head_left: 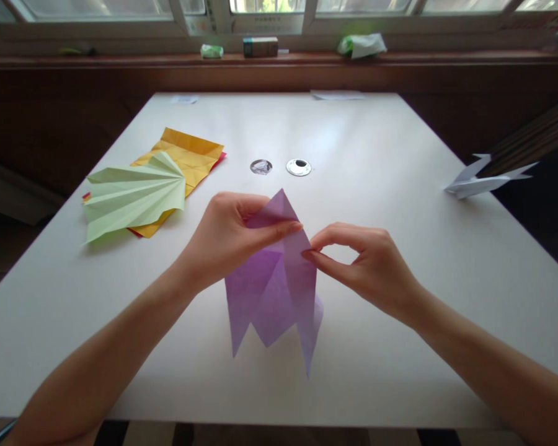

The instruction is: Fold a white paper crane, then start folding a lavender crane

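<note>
A sheet of purple origami paper [279, 291], folded to a peak at the top and with pointed tips hanging below, is held up over the table. My left hand [239, 235] grips its upper part, the thumb lying across the front and the fingers mostly hidden behind. At the paper's right edge, my right hand [363, 260] pinches it between thumb and forefinger. Creases run down the middle of the sheet.
On the white table [376, 347], pleated pale green paper [139, 192] overlaps yellow paper [190, 158] at left. Two round table fittings, one silvery [261, 167] and one with a dark opening [299, 167], lie beyond my hands. A white folded paper crane [478, 179] sits at right.
</note>
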Demonstrator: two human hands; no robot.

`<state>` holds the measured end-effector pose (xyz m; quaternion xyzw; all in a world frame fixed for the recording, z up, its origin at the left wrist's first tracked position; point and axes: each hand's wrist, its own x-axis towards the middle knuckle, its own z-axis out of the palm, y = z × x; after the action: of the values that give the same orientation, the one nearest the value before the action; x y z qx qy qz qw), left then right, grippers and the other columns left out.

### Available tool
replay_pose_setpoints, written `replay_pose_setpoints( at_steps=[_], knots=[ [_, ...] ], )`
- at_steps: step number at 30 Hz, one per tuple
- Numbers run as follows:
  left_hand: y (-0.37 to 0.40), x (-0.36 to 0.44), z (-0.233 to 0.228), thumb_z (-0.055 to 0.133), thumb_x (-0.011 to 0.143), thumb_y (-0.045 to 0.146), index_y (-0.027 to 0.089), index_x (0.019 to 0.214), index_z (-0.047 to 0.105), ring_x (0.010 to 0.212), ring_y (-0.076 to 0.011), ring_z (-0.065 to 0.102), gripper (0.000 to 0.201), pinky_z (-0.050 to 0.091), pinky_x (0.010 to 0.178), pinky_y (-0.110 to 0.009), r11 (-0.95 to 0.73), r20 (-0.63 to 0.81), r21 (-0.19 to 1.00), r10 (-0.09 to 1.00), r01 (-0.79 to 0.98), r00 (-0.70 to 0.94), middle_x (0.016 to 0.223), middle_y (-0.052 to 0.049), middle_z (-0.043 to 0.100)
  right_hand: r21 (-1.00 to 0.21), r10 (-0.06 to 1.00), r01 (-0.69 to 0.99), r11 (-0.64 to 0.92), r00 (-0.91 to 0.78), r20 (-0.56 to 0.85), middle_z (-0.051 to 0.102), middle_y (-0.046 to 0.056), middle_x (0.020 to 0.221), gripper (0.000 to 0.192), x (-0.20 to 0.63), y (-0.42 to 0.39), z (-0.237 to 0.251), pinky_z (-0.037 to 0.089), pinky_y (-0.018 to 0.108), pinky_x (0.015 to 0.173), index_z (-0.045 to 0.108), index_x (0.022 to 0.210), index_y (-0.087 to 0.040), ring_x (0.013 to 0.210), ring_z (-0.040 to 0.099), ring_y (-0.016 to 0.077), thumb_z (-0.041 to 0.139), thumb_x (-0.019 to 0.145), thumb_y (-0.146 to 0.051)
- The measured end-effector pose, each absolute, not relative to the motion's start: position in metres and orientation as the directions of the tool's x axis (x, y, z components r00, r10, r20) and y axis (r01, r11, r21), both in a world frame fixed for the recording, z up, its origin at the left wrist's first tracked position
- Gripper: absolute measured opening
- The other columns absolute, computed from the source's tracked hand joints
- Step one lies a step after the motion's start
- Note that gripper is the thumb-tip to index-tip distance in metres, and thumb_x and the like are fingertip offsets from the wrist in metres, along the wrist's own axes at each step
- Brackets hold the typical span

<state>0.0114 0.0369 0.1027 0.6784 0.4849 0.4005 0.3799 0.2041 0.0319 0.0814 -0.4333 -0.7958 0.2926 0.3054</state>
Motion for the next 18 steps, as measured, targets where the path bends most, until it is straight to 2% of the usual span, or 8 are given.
replay_pose_setpoints(
  at_steps=[3,7,12,15,18],
  knots=[
    [0.041,0.016,0.082,0.067,0.073,0.029,0.013,0.065,0.069,0.049,-0.0068,0.043,0.018,0.031,0.043,-0.018,-0.331,0.26,0.847,0.94,0.415,0.22,0.051,0.003,0.051,-0.708,0.855,0.514,0.483,-0.45,0.257,0.067,-0.001,0.073,0.007,0.209,0.042,0.061,0.046,0.025,0.064,0.065,0.072,-0.02,0.068,0.061,0.0126,0.061,0.076,-0.015],
    [0.045,0.021,0.045,0.066,0.074,0.026,0.013,0.066,0.069,0.053,-0.007,0.045,0.016,0.036,0.05,-0.018,-0.445,0.345,0.792,0.891,0.418,0.294,0.056,0.002,0.058,-0.678,0.831,0.512,0.527,-0.476,0.287,0.066,0.0,0.071,0.007,0.215,0.053,0.026,0.046,0.026,0.064,0.064,0.073,-0.019,0.067,0.059,0.0131,0.06,0.076,-0.015],
    [0.04,0.023,0.017,0.064,0.076,0.024,0.013,0.072,0.069,0.055,-0.0074,0.049,0.013,0.04,0.056,-0.018,-0.537,0.429,0.741,0.84,0.404,0.332,0.061,0.0,0.062,-0.53,0.695,0.463,0.71,-0.581,0.424,0.068,0.004,0.077,0.008,0.216,0.055,-0.003,0.047,0.027,0.066,0.063,0.075,-0.019,0.072,0.059,0.0154,0.057,0.078,-0.016],
    [0.037,0.021,0.011,0.063,0.078,0.026,0.012,0.07,0.068,0.052,-0.0066,0.046,0.018,0.038,0.052,-0.017,-0.537,0.416,0.726,0.84,0.429,0.347,0.058,0.001,0.059,-0.439,0.646,0.476,0.762,-0.6,0.471,0.068,0.005,0.076,0.011,0.215,0.055,-0.009,0.046,0.028,0.065,0.063,0.074,-0.019,0.069,0.058,0.015,0.056,0.082,-0.02],
    [0.037,0.017,0.01,0.061,0.079,0.026,0.014,0.077,0.069,0.054,-0.0067,0.047,0.015,0.037,0.053,-0.017,-0.474,0.299,0.749,0.866,0.462,0.402,0.062,0.002,0.06,-0.423,0.651,0.494,0.759,-0.59,0.478,0.068,0.005,0.075,0.012,0.215,0.055,-0.009,0.045,0.027,0.065,0.063,0.074,-0.018,0.068,0.058,0.0146,0.055,0.082,-0.019]
  ],
)
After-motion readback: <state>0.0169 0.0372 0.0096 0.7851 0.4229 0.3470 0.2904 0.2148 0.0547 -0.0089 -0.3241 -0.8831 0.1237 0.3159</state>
